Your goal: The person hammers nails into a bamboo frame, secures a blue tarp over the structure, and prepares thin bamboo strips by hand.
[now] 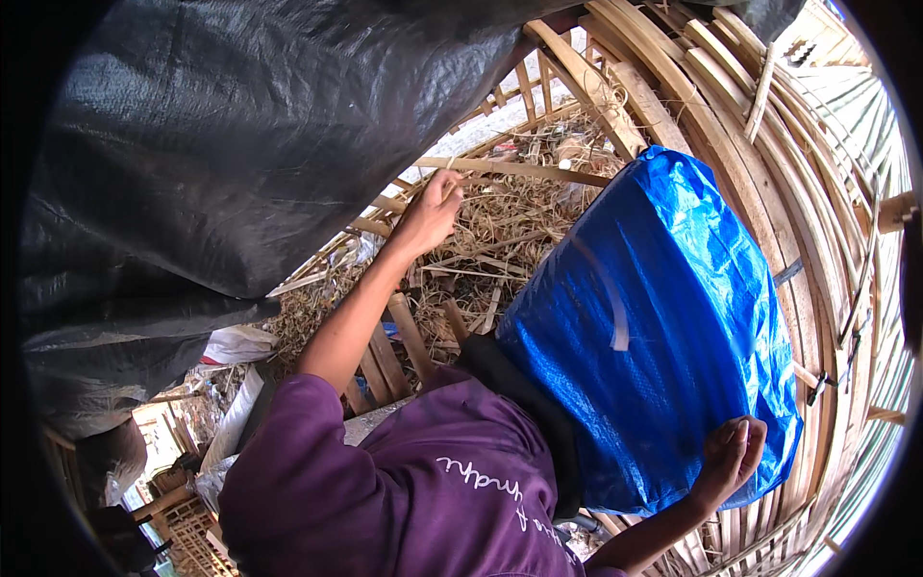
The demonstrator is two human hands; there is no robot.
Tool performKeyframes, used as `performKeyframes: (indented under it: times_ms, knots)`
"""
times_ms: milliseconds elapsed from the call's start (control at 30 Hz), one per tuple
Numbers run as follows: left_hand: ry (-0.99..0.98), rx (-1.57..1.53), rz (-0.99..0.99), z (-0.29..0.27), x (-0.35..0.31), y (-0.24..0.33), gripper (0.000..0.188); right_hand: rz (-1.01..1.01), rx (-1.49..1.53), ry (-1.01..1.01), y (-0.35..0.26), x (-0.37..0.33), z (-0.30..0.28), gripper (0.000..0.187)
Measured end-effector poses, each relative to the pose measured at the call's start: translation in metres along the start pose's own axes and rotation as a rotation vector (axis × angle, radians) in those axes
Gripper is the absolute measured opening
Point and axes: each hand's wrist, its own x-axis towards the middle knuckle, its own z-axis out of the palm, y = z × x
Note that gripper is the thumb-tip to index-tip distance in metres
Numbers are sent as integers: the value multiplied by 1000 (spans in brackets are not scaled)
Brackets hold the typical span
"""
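My left hand (434, 213) is stretched out over a heap of shavings, its fingers closed. A small pale piece, which looks like the end of a thin bamboo strip (451, 165), pokes out at the fingertips. Behind that hand, a longer flat bamboo strip (538, 171) runs across to the blue tarp. The blue tarp (663, 317) covers my lap and legs. My right hand (735, 455) is curled closed above its lower right part; whatever is in the fingers, if anything, is hidden. A pale curved strip (618, 332), partly smeared, shows over the middle of the tarp.
Curly bamboo shavings (519, 216) cover the ground ahead. Long split bamboo lengths (798, 212) are stacked along the right. A black plastic sheet (192, 144) hangs at the upper left. Short bamboo slats (409, 337) stand by my left arm. A woven bamboo piece (192, 539) is at lower left.
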Motion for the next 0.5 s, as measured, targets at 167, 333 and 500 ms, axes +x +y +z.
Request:
performKeyframes:
  times_ms: [167, 333, 500]
  knots:
    - [110, 381, -231, -10, 25, -195, 45, 27, -253, -281, -26, 8, -16, 21]
    - [99, 483, -374, -9, 27, -246, 59, 67, -400, -304, -56, 12, -15, 28]
    - [189, 555, -235, 8, 68, -268, 64, 77, -486, -119, -91, 5, -43, 24]
